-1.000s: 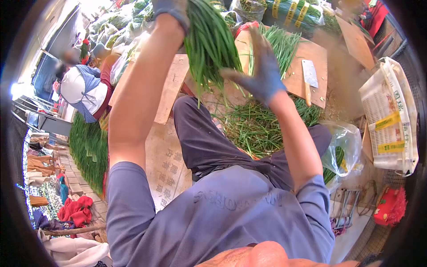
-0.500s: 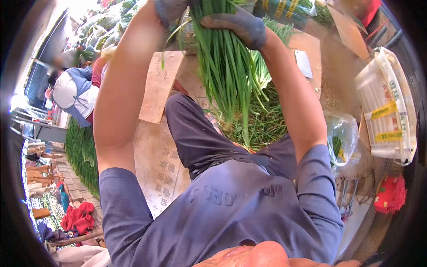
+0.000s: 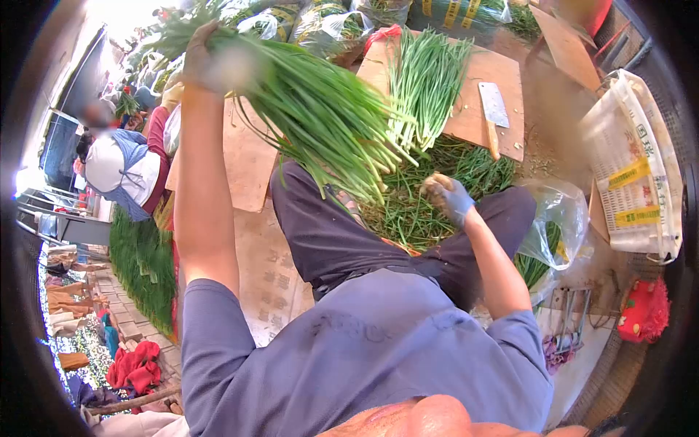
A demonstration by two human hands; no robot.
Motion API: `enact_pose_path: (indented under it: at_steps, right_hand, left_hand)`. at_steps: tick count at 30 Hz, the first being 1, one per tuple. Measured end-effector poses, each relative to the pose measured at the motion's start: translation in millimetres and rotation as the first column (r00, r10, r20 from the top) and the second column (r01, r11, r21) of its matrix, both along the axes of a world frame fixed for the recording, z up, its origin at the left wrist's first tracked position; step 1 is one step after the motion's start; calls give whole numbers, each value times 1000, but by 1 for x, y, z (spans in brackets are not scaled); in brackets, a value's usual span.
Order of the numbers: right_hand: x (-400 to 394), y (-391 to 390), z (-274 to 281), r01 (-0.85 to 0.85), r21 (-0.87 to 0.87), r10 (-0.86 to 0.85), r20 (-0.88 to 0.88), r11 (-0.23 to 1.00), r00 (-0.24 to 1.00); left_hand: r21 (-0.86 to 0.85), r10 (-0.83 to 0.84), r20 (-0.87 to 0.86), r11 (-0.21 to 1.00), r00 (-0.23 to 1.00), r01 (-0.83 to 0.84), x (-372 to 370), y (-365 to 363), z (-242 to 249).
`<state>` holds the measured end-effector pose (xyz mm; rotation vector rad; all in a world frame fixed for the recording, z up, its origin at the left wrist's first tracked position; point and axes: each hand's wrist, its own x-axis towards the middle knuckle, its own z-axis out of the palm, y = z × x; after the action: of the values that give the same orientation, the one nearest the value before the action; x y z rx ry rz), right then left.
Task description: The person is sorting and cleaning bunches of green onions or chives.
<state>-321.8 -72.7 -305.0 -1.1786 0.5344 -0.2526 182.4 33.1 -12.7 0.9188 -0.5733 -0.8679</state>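
Observation:
My left hand (image 3: 202,60), in a dark glove, is closed round a large bunch of long green stalks (image 3: 317,102) at the upper left. The bunch slants down to the right, its pale ends over my legs. My right hand (image 3: 448,198), also gloved, is curled closed above a heap of loose green trimmings (image 3: 411,211) between my legs; what it holds, if anything, is hidden. Behind the heap, a second bunch of stalks (image 3: 429,80) lies on a wooden board (image 3: 470,120), beside a cleaver (image 3: 494,105) with a wooden handle.
A white woven bag (image 3: 633,167) stands at the right, near a clear plastic bag (image 3: 557,226) with greens inside. At the left a person in a white hat (image 3: 105,162) sits by a long row of greens (image 3: 142,262). Filled bags (image 3: 328,29) line the back.
My right hand has let go of the bunch and come down to the trimmings. The left hand has swung the bunch to the left, tilting it from hanging to slanted. The board shows more fully.

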Motion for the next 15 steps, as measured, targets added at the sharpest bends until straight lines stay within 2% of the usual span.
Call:
enact_pose_path:
  at_steps: [2,3,4,5,6,7,10,13,15]
  right_hand:
    - [-16,9,-2,162,-207,-156,44,965,987]
    - [-19,12,-2,236,-301,-224,73,924,972]
    - [-9,27,41,384,-724,-332,223,573,916]
    - [-3,35,74,367,-836,-283,267,407,921]
    - [2,41,102,345,-912,-223,297,222,928]
    - [10,46,118,321,-947,-157,313,24,936]
    - [43,55,136,365,-930,-5,366,-33,931]
    - [69,51,134,309,-940,-40,318,-147,947]
    - [84,45,123,283,-941,-78,301,-185,950]
  left_hand:
    - [-41,207,-11,977,978,-207,-14,11,6]
    - [-49,208,15,977,978,-207,-13,16,7]
    - [-52,201,39,979,979,-199,-9,21,7]
    - [-60,194,64,980,979,-190,-8,23,8]
    - [0,259,151,965,954,-262,-18,26,9]
    - [-2,273,159,961,949,-277,-16,26,9]
    - [-5,269,179,962,946,-273,14,26,2]
    - [9,226,139,973,964,-229,0,29,4]
    - [7,307,175,950,935,-313,1,30,4]
